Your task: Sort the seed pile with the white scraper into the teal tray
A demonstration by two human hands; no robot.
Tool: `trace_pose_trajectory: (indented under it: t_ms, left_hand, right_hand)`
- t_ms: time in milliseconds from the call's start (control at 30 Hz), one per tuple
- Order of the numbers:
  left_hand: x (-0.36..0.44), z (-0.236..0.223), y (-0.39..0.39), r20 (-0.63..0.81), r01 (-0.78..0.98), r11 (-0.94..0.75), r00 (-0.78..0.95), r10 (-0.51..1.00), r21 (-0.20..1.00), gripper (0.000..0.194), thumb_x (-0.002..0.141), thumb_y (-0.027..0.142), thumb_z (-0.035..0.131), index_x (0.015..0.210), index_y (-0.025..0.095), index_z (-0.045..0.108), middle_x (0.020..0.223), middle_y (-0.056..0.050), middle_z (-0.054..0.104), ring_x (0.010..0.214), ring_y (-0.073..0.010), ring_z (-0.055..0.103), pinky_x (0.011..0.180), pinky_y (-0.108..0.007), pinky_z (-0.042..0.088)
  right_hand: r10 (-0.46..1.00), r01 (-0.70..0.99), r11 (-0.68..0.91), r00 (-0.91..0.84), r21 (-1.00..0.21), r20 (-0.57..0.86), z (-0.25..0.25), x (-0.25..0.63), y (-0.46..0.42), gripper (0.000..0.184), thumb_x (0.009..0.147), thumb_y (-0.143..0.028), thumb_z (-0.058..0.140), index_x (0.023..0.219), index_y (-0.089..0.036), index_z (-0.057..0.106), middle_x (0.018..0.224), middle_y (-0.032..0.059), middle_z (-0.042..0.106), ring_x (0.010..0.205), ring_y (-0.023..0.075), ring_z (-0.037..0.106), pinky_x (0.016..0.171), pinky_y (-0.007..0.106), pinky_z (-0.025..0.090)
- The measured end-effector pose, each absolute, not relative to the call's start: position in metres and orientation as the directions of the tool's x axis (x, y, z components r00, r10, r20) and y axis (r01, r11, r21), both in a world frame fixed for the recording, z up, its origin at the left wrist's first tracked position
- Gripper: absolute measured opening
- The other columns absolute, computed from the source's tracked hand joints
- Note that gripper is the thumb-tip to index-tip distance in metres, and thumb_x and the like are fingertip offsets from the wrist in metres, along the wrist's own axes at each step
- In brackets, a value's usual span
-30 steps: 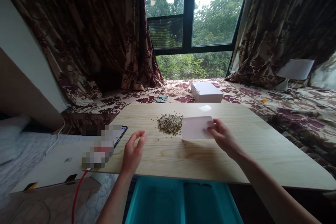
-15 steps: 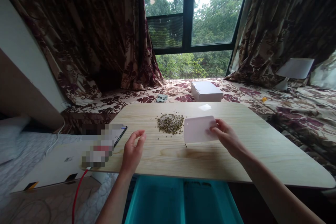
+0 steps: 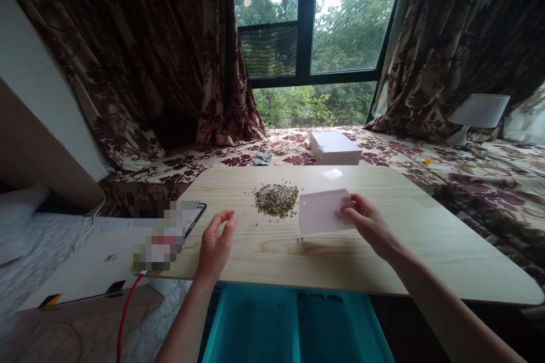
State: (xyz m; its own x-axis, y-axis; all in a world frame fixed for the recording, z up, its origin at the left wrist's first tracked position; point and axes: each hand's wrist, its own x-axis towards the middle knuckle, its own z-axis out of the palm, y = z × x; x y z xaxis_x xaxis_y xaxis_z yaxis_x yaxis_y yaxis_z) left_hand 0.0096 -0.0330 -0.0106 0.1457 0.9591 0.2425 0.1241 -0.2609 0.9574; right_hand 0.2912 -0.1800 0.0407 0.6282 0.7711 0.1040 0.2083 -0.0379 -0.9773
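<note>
My right hand [image 3: 369, 222] pinches the right end of a thin white plastic sheet [image 3: 319, 212] with rounded corners, scraper-like, held tilted over the table. Just left of the sheet lies a loose heap of small green-brown beans mixed with white grains [image 3: 276, 199]. A couple of stray beans [image 3: 300, 239] sit below the sheet's lower left corner. My left hand [image 3: 217, 241] is left of the heap, fingers loosely curved and thumb apart, with nothing visible in it. Below the table's front edge stands a teal two-compartment bin [image 3: 297, 323], dark bits in its right compartment.
The pale wooden table [image 3: 409, 249] has rounded corners. A phone [image 3: 196, 218], mostly blurred out, lies at its left edge with a red cable [image 3: 124, 312]. Behind the table are a white box [image 3: 336, 147], a grey-green cloth [image 3: 263, 159] and a lamp [image 3: 483, 112].
My right hand has drawn the sheet slightly right and toward me, away from the heap. Stray beans show below it. A dark speck appears in the bin's left compartment. My left hand stays nearly still.
</note>
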Motion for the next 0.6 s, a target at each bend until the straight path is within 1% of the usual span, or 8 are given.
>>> trace_pose_trajectory:
  t_ms: [200,400,600]
  left_hand:
    - [0.010,-0.009,-0.035,0.243,0.117,-0.260,0.140,0.960,0.959,0.043,0.075,0.053,0.060,0.100,0.018,0.064,0.101,-0.007,0.068,0.106,-0.0251,0.060,0.097,-0.037,0.042]
    - [0.010,-0.010,-0.034,0.246,0.113,-0.263,0.144,0.958,0.958,0.044,0.076,0.053,0.060,0.101,0.017,0.064,0.104,-0.008,0.068,0.109,-0.0258,0.059,0.099,-0.038,0.040]
    - [0.010,-0.010,-0.034,0.237,0.114,-0.254,0.140,0.961,0.961,0.044,0.076,0.053,0.060,0.101,0.018,0.064,0.103,-0.007,0.068,0.107,-0.0251,0.060,0.098,-0.037,0.041]
  right_hand:
    - [0.782,0.183,-0.048,0.618,-0.982,0.077,0.034,0.291,-0.178,0.025,0.065,-0.026,0.058,0.089,-0.020,0.059,0.077,0.0017,0.067,0.068,0.0170,0.062,0.064,0.030,0.048]
    - [0.783,0.187,-0.055,0.617,-0.981,0.073,0.035,0.291,-0.182,0.022,0.065,-0.026,0.057,0.086,-0.019,0.059,0.076,0.0022,0.066,0.068,0.0170,0.061,0.064,0.030,0.048]
    - [0.796,0.163,-0.041,0.601,-0.986,0.067,0.034,0.285,-0.172,0.023,0.066,-0.025,0.057,0.088,-0.019,0.059,0.076,0.0020,0.067,0.069,0.0167,0.061,0.064,0.029,0.047]
